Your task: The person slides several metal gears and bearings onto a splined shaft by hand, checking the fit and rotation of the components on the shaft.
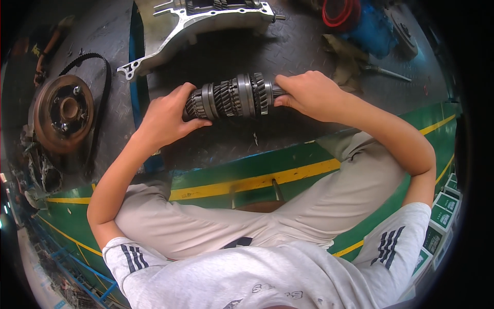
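Observation:
A gearbox shaft with several metal gears (230, 98) lies crosswise in front of me, held at both ends. My left hand (167, 116) is closed round its left end, with the thumb along the near side. At the other end, my right hand (312, 96) grips the thin splined tip between thumb and fingers. Beyond the shaft stands an open metal gearbox housing (206, 26), with more gears inside its far part. Whether the shaft touches the dark metal work surface (206, 147) below I cannot tell.
On the left lie a rusty brake disc (64, 113) and a black toothed belt (106, 85). A screwdriver (388, 72), a brown cloth (343, 59), a blue bag (368, 31) and a red ring (340, 13) sit at the far right. Green boxes (443, 208) are stacked beside me.

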### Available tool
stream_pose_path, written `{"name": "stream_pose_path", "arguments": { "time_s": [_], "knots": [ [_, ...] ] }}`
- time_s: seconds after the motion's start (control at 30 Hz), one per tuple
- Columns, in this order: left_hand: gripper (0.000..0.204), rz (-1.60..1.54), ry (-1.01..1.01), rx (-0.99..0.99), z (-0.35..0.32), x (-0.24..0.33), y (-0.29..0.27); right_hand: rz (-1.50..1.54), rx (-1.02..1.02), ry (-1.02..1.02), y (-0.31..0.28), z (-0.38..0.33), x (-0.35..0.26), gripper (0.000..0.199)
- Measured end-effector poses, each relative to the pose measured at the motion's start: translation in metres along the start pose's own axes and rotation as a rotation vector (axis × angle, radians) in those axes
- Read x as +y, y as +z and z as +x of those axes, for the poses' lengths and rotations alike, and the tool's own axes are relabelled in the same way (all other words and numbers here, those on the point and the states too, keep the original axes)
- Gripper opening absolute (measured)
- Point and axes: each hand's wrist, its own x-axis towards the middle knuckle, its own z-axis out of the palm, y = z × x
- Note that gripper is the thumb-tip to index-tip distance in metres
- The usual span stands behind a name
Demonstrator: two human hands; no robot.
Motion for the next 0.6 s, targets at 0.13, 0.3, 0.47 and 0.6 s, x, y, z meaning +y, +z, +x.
{"name": "stream_pose_path", "arguments": {
  "time_s": [0.13,0.3,0.47,0.6],
  "knots": [
    [0.076,-0.034,0.127,0.087,0.005,-0.005,0.01,-0.025,0.008,-0.015,0.003,0.0,0.002,0.045],
    [0.082,0.036,0.169,0.125,0.011,0.002,0.008,0.038,-0.009,-0.001,0.01,-0.005,0.004,0.045],
    [0.088,0.019,0.093,0.055,0.015,0.012,-0.006,0.082,0.021,-0.025,0.007,-0.002,0.015,0.046],
    [0.094,-0.062,0.072,-0.005,0.014,0.004,-0.013,0.05,0.09,-0.022,0.005,-0.01,0.027,0.049]
  ]
}}
